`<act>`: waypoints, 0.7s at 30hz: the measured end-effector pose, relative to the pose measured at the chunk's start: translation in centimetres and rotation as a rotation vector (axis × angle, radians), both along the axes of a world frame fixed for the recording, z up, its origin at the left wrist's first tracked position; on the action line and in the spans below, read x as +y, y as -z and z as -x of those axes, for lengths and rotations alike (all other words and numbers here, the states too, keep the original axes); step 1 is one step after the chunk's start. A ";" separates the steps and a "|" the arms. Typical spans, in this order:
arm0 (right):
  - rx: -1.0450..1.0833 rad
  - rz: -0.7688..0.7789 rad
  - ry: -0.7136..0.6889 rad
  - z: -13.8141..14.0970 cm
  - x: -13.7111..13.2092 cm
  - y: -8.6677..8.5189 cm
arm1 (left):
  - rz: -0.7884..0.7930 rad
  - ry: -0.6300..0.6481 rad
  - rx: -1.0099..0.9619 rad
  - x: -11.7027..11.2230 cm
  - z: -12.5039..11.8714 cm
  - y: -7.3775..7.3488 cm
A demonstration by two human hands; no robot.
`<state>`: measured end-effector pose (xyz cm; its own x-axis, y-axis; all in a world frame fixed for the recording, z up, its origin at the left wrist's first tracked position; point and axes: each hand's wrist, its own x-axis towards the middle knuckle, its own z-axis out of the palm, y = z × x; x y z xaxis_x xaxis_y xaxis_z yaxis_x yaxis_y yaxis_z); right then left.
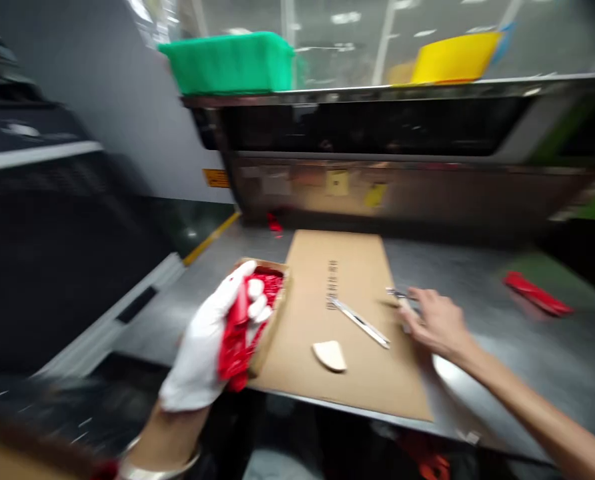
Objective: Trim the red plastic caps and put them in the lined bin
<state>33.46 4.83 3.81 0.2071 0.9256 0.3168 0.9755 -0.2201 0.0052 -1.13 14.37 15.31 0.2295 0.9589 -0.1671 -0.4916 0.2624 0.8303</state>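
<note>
The left hand (205, 353), in a white glove, is closed in a grip around a red plastic part (236, 333), holding it just at the near edge of a small open cardboard box (272, 303) that has more red pieces inside. The box sits at the left edge of a flat sheet of brown cardboard (357, 373) lying on the grey metal surface (527, 353). The bare right hand (435, 323) reaches across to the right edge of that sheet, its fingers bent over a small metal tool (397, 293); motion blur hides whether the grip has closed on the tool or only touches it, so I cannot tell. Between the two hands, on the cardboard, lies a slim metal blade-like tool (360, 322), set at a slant, and just nearer the person a pale, rounded wedge-shaped piece (331, 355). Well to the right on the surface lies another red plastic piece (536, 293), apart from both hands. At the back, a green bin (230, 63) and a yellow bin (452, 59) stand on top of a dark machine housing (377, 133).
</note>
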 end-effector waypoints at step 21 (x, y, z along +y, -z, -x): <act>0.541 -0.062 0.701 -17.0 -4.5 -3.1 | -0.657 0.148 1.404 -0.6 -5.6 10.4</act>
<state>50.48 0.33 6.93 0.8556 0.5145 0.0567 0.4822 -0.7523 -0.4489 4.50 13.73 4.95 0.3503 0.9308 0.1043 0.7461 -0.3446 0.5698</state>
